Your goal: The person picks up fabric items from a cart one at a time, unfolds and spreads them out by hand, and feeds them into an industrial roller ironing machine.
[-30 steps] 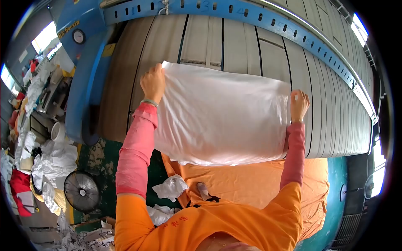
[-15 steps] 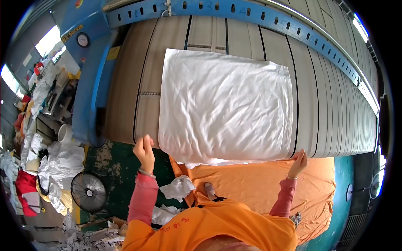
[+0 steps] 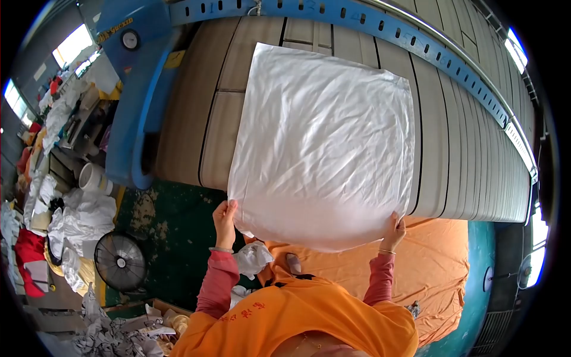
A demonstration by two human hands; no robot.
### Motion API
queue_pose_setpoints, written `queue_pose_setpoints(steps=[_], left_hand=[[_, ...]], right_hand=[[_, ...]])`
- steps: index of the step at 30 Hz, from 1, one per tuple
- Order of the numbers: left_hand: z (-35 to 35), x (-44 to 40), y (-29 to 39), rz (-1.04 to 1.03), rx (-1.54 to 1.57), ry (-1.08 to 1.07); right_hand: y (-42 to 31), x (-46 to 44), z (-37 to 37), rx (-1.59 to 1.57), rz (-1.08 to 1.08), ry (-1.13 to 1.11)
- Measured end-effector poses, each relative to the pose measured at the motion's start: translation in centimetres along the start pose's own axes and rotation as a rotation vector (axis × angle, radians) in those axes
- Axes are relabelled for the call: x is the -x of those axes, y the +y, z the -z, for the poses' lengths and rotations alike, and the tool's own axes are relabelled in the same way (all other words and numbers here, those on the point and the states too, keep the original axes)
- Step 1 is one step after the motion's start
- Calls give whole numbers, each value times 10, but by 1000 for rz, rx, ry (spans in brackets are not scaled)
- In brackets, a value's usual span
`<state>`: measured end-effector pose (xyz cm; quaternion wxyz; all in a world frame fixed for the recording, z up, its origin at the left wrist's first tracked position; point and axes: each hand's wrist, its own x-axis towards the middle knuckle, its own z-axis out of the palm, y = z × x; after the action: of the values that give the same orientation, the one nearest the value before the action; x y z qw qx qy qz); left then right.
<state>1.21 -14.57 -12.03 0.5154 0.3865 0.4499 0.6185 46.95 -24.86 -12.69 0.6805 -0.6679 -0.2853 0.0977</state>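
A wrinkled white pillowcase (image 3: 324,143) lies over the grey belts of a large ironing machine (image 3: 184,113). Its near end hangs off the front edge of the belts and sags between my hands. My left hand (image 3: 225,225) pinches the near left corner. At the near right corner, my right hand (image 3: 393,232) is closed on the cloth's edge. Both hands are level with the front of the belts, one on each side of the pillowcase.
A slotted blue bar (image 3: 357,19) crosses above the belts, joined to a blue machine housing (image 3: 134,101) at left. Orange cloth (image 3: 428,268) covers the floor before me. A black fan (image 3: 120,262), a white bucket (image 3: 95,178) and heaped linen (image 3: 83,217) stand left.
My hands have come inward and taken hold of the pillowcase's near corners. The cloth's far edge lies farther up the belts, and its near end is now stretched toward me.
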Motion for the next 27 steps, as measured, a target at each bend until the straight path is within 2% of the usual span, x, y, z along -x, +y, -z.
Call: queue_pose_setpoints(steps=[1,4,7,11,12,14,15,16,17,18,19,22,23,26,27], left_hand=[[-2,0,7,20,-32,9],[-14,-2,7,109,-78,9],[7,-11,-27,83,-252,-112],[12,-6,-42,-47,-266,51],[9,-12,-56,-109,-141,120],[-5,-1,-34,-61,-383,67],[6,6,-57,-182,-579,152],[12,22,-54,-186,-535,130],[16,37,-50,-146,-492,146],[26,51,-54,-71,-472,159],[38,60,-62,-42,-413,124],[77,103,-66,-96,-640,246],[96,121,-66,-72,-744,287],[141,188,-46,39,-805,499],[144,219,-22,2,-800,637]], right_hand=[[0,2,-3,27,9,18],[7,0,3,-180,-21,-15],[27,-5,13,-210,-174,-188],[37,-5,32,-272,-219,-210],[34,-13,23,-276,-216,-201],[60,-24,33,-332,-234,-188],[91,-37,40,-402,-247,-250],[102,-31,42,-391,-285,-172],[96,-14,44,-334,-252,-217],[101,-6,41,-249,-329,-228],[125,1,33,-222,-231,-219],[172,48,-33,-71,-314,-480],[186,67,-55,-20,-379,-622],[212,117,-123,179,-564,-1113],[215,134,-135,248,-608,-1249]])
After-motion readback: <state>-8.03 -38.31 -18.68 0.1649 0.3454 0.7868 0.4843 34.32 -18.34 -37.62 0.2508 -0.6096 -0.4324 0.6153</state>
